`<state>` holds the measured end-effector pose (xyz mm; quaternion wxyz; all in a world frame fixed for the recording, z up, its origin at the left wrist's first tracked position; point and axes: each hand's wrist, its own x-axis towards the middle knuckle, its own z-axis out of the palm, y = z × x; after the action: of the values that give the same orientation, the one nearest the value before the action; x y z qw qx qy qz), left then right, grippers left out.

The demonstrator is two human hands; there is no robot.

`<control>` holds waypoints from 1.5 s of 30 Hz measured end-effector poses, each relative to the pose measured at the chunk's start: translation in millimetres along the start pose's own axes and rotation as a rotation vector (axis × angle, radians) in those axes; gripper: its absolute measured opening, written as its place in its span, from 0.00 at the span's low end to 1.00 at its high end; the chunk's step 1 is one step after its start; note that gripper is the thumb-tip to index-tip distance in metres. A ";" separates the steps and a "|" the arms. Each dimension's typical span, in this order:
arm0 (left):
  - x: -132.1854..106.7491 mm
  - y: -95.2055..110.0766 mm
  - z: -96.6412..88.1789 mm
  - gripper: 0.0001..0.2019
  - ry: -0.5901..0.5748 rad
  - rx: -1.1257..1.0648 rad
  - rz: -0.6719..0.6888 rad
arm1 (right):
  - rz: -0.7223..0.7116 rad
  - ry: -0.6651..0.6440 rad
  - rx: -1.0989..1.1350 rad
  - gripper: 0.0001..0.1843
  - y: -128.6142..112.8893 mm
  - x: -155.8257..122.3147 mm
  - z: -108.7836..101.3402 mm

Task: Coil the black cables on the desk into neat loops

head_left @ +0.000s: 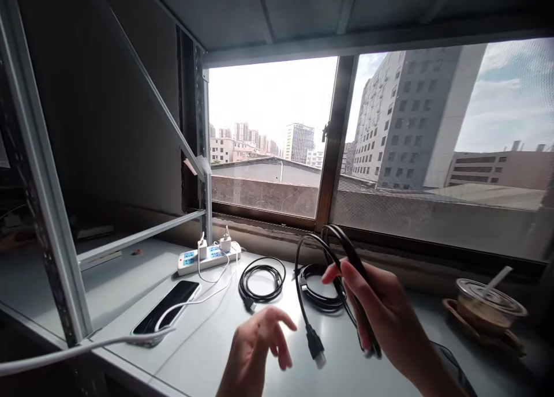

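I can read no text, label, brand, number or sign anywhere in my view.

The long, looped rubber cable (351,253) is black with a silvery tip. Two round coiled cables (265,298) are black too. The long plastic power strip (212,260) is white with blue patches. The smooth, flat surface (203,345) is pale grey.
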<state>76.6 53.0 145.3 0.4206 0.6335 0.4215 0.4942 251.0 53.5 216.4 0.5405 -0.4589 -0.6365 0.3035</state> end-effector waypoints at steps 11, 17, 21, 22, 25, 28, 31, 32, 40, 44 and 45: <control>116.9 77.8 15.3 0.26 -0.110 -0.165 0.064 | -0.291 -0.222 -0.277 0.27 14.2 42.2 -1.1; 135.1 76.6 26.9 0.19 -0.104 -0.173 0.213 | -0.233 -0.325 0.259 0.21 33.6 72.2 -9.1; 144.5 66.8 25.0 0.15 -0.091 -0.217 0.278 | -0.142 -0.415 0.388 0.14 41.5 85.2 -18.9; 146.8 63.6 21.6 0.13 -0.079 -0.226 0.286 | -0.127 -0.378 0.380 0.14 42.6 86.8 -22.7; 153.1 55.1 2.7 0.10 0.033 -0.355 0.292 | -0.128 -0.042 0.404 0.17 43.9 89.7 -37.0; 156.1 49.5 -22.0 0.11 0.048 -0.538 0.209 | -0.166 0.341 0.557 0.15 43.5 90.7 -53.6; 156.7 44.7 -39.1 0.14 -0.082 -0.645 0.104 | -0.185 0.459 0.664 0.10 41.5 87.6 -67.9; 156.8 42.7 -42.1 0.14 -0.094 -0.665 0.088 | -0.196 0.461 0.673 0.08 40.3 85.4 -71.7; 153.7 32.3 -38.3 0.17 -0.229 -0.227 -0.010 | -0.233 0.506 0.637 0.09 31.9 70.8 -84.1; 151.0 40.6 -23.2 0.18 -0.035 0.004 0.054 | -0.156 0.399 0.601 0.13 36.6 77.1 -71.0; 151.0 42.8 -19.2 0.18 0.015 0.035 0.073 | -0.117 0.324 0.590 0.16 38.3 79.0 -66.4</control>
<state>86.4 186.1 230.0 0.3880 0.6520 0.4096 0.5064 325.4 133.4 230.4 0.7606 -0.2878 -0.4524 0.3662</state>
